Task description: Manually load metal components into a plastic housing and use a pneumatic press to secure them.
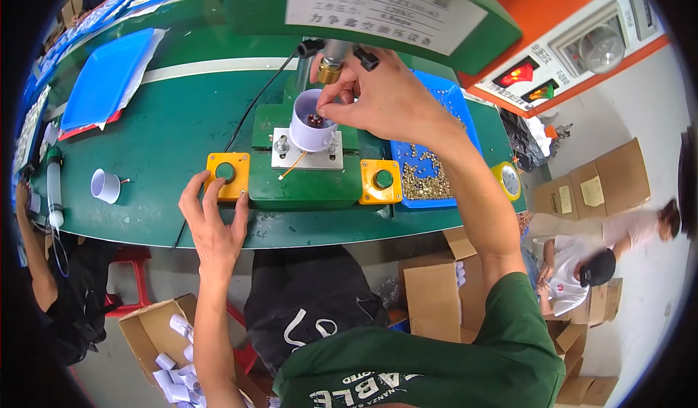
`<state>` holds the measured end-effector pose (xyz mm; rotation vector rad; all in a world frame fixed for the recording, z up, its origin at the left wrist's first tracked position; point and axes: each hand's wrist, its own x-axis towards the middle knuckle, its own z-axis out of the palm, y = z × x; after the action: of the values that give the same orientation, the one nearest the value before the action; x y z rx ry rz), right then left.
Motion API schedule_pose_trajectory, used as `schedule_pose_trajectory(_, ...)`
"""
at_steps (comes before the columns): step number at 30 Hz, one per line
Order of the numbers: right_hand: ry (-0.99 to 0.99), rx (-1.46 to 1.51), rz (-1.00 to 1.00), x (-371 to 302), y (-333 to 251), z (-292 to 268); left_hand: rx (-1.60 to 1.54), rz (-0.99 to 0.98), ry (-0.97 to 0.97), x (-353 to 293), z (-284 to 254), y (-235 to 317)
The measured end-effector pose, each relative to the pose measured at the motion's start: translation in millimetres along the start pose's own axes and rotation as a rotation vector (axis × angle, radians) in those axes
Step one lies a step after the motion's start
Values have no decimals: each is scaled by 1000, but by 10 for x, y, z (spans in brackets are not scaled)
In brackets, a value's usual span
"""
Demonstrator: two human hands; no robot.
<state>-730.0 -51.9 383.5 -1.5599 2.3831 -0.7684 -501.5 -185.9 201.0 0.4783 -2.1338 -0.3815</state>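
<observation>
Head view: we see a white cylindrical plastic cup [310, 136] upright on a silver rectangular metal plate [331, 161]. At this cup's mouth, our right hand [385, 103] brings thumb and index finger close together; we cannot tell what they pinch. Below and left of the cup, our left hand [214, 226] spreads its fingers, tips at a yellow square box with a round green button [225, 172]. Right of the cup lies a blue plastic tray [429, 204] bearing small brass-coloured parts [422, 185].

Lettering stands on a white machine label [385, 10], control panel [556, 74] and green shirt [465, 361].
</observation>
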Motion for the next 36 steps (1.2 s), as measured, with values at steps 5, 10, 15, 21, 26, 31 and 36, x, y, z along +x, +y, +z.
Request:
schedule_pose_trajectory(5,-24,-32,-42,48,-2,-13,-8,12,3,15,12,9)
schedule_pose_trajectory(10,-66,-61,-28,45,26,-65,-8,45,8,48,36,43)
schedule_pose_trajectory(15,344,14,-248,-530,190,83,21,109,43,62,-22,6)
schedule_pose_trajectory(21,366,-226,-215,-1351,736,711,28,230,35,157,-55,17)
schedule_pose_trajectory(26,462,-215,-163,-1427,752,813,8,229,22,172,8,-13)
schedule_pose_trajectory(31,475,-168,-170,-1446,840,903,5,230,-2,167,-40,10)
schedule_pose_trajectory(36,483,-150,-209,-1456,875,907,-10,215,20,147,-30,8)
